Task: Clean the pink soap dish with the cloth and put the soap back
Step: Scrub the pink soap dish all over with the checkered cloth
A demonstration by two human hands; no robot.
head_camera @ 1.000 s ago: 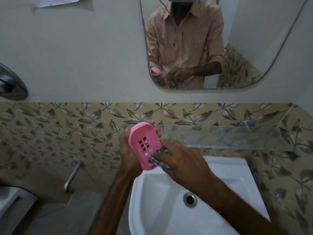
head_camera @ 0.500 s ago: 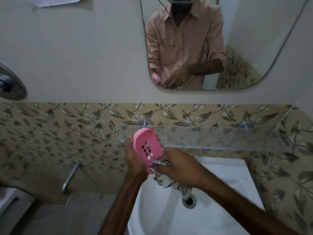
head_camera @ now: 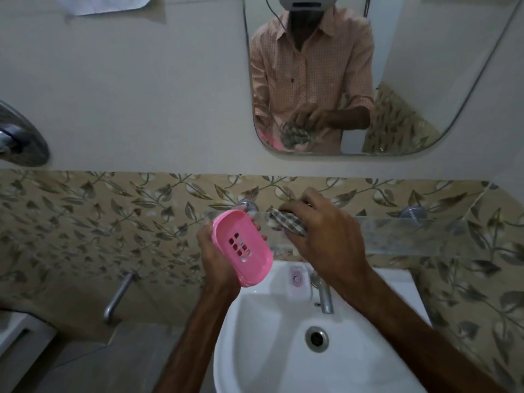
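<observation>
Since half a second ago the right hand (head_camera: 326, 236) has lifted away from the pink soap dish (head_camera: 242, 248) and carried the cloth (head_camera: 287, 224) up to the glass shelf (head_camera: 397, 235), so dish and cloth are now apart. Item, left hand (head_camera: 218, 256): held above the back left rim of the white basin (head_camera: 255, 336), fingers closed round the underside and far edge of the dish, fingertips showing past its upper right edge. Item, pink soap dish: oval, tilted with its hollow face toward the viewer, a cluster of drain slots at its centre, empty. Item, right hand: palm down over the shelf's front edge, fingers curled over the checked cloth and pressing it against the glass; only a bunched part of the cloth shows under them. Item, soap (head_camera: 297, 278): a pale pink bar lying on the basin's rear ledge, just left of the tap (head_camera: 324, 296), below both hands. Item, glass shelf: fixed to the leaf-patterned tiles (head_camera: 85, 222) by two round metal mounts. Item, mirror (head_camera: 425, 66) above: reflects an orange checked shirt and the two hands. Item, basin drain (head_camera: 317, 338): open, metal-ringed.
</observation>
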